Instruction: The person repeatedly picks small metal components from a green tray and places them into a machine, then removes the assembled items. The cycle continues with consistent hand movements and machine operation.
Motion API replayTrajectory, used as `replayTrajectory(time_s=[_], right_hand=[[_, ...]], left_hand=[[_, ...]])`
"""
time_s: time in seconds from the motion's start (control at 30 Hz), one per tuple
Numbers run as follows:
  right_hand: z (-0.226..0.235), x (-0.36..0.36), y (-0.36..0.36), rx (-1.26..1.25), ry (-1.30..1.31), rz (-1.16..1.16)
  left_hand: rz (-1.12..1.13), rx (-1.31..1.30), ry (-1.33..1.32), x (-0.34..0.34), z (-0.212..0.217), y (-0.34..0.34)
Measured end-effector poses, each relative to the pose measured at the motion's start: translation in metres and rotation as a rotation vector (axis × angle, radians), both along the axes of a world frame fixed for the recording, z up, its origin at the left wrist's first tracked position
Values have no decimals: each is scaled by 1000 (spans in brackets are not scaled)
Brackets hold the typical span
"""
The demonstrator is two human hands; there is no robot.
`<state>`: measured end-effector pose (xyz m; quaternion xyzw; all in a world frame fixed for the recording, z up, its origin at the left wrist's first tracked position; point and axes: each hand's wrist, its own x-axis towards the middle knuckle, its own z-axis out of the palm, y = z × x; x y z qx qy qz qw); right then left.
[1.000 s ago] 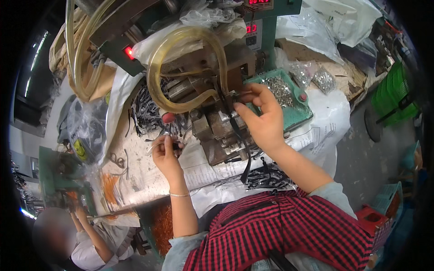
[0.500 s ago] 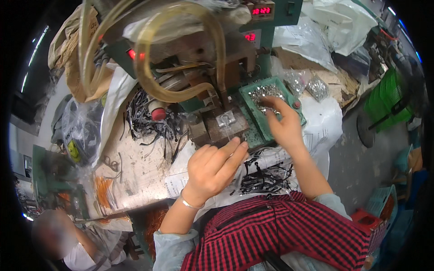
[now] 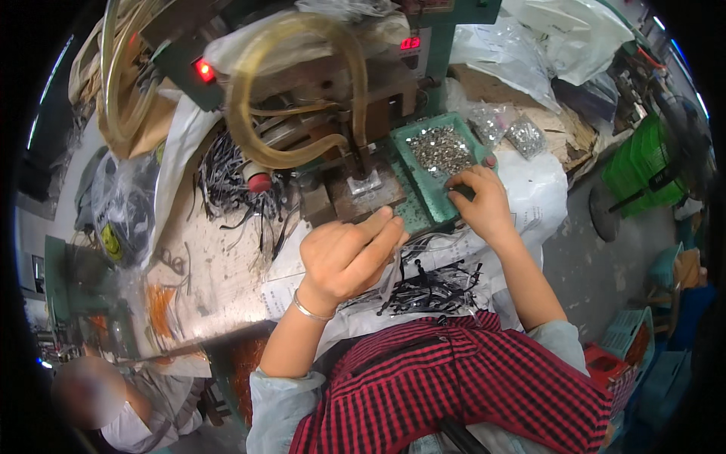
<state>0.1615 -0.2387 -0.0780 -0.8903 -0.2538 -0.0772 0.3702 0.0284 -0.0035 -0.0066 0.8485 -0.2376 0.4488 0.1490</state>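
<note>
My left hand is closed in front of the small press, its fingertips near the metal block under the press's plunger. A thin greyish strap hangs from under its fingers. My right hand is at the right rim of a green tray, thumb and forefinger drawn together over the tray's near part. Whatever lies between those fingertips is too small to make out. Small shiny metal pieces fill the far part of the tray.
Black straps lie in front of me, and another heap lies left of the press. A red button and a looped yellowish hose stand out from the machine. Bagged metal pieces lie beyond the tray. Another person sits at lower left.
My right hand has drawn back from over the metal pieces toward the tray's near right side, its fingers coming together. My left hand keeps its place by the press. The view has shifted slightly.
</note>
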Motion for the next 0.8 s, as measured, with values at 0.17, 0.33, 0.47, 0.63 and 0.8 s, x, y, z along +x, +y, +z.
replayTrajectory(time_s=[0.17, 0.33, 0.47, 0.63, 0.8], right_hand=[[-12, -4, 22, -144, -190, -97], [-19, -7, 18, 9, -86, -234], [-19, 1, 18, 215, -212, -150], [-4, 4, 37, 342, -21, -101], [-11, -2, 13, 317, 63, -218]], left_hand=[[43, -136, 94, -17, -3, -10], [623, 207, 716, -101, 21, 6], [796, -305, -65, -84, 32, 90], [1048, 85, 425, -48, -59, 204], [1031, 76, 417, -41, -129, 226]])
